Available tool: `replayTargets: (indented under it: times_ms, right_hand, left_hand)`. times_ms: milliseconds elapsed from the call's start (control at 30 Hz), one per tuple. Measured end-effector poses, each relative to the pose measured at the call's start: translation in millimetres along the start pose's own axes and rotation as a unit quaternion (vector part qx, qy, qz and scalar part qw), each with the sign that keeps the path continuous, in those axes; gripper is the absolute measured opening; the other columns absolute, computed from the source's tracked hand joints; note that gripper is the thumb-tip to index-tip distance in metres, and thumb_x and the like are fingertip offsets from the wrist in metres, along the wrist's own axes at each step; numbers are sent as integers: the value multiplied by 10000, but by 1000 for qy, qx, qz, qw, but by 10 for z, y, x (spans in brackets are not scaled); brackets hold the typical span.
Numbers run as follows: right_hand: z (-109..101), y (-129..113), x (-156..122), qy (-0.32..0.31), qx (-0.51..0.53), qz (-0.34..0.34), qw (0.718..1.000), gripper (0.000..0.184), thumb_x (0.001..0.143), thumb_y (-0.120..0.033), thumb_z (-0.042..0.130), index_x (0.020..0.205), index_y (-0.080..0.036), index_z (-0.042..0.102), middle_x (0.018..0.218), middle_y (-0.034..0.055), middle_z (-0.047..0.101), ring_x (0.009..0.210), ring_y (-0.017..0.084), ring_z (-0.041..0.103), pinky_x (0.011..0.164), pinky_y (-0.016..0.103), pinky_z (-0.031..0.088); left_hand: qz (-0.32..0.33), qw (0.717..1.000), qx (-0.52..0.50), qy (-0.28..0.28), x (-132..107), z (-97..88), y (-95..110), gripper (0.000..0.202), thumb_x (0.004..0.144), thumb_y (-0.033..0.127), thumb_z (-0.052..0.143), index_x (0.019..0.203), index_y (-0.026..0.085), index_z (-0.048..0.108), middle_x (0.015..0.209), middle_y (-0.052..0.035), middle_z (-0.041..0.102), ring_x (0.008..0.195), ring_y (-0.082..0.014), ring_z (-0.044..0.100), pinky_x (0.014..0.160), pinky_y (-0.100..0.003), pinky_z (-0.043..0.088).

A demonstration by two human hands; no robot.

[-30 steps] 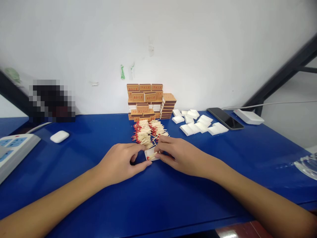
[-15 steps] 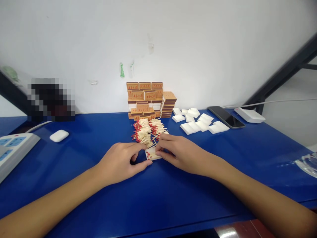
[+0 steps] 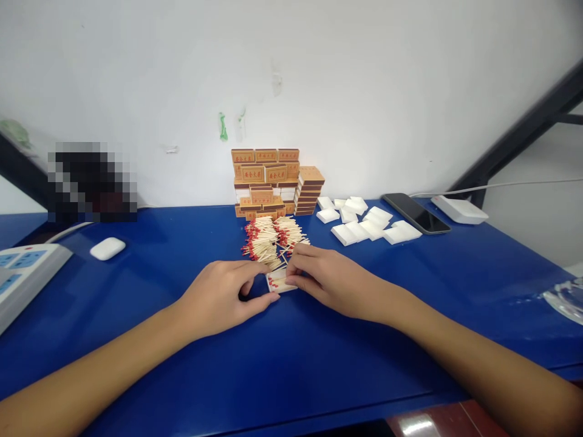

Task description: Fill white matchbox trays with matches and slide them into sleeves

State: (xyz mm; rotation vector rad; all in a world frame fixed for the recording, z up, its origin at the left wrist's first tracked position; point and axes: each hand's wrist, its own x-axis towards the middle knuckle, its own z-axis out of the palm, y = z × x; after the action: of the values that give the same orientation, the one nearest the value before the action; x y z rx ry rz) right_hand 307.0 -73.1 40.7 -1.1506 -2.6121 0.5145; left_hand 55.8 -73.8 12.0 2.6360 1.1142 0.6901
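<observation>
A small white matchbox tray (image 3: 272,289) lies on the blue table with a few red-tipped matchsticks (image 3: 279,283) in it. My left hand (image 3: 225,297) grips the tray's left end, thumb at the near side and index finger at the far side. Over the tray's right part, my right hand (image 3: 325,279) is closed in a pinch on the pale ends of matchsticks; its fingers hide how many. Just beyond the tray is a heap of loose matches (image 3: 264,243), most with their red heads to the left.
Printed matchboxes (image 3: 264,175) are stacked against the wall, with another stack (image 3: 310,191) beside them. Several white trays (image 3: 348,233) lie to the right, near a phone (image 3: 416,213) and a white device (image 3: 460,210). On the left are a white earbud case (image 3: 107,248) and a power strip (image 3: 31,276).
Both hands stay almost where they were around the tray. The matchsticks in the tray have shifted slightly under my right fingers. The view has tilted a little.
</observation>
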Motion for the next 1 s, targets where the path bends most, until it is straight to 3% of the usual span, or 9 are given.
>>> replayTargets:
  times_ms: [733,1000]
  right_hand:
    - [-32,6,-30,27,70,-10,997,150,1039,-273,589,965,-198,696,989,38,646,853,161,609,750,302,451]
    - [-78,19,-40,19,60,-22,998,117,1010,-194,593,973,-204,704,959,32,628,828,160,595,742,300,442]
  left_hand:
    - [-3,1000,0,-6,1,-4,-6,361,942,445,708,1241,242,714,621,76,539,538,-107,510,546,-248,352]
    - [-6,1000,0,-12,-1,-8,-3,373,937,446,712,1248,240,712,626,75,545,538,-110,510,541,-251,357]
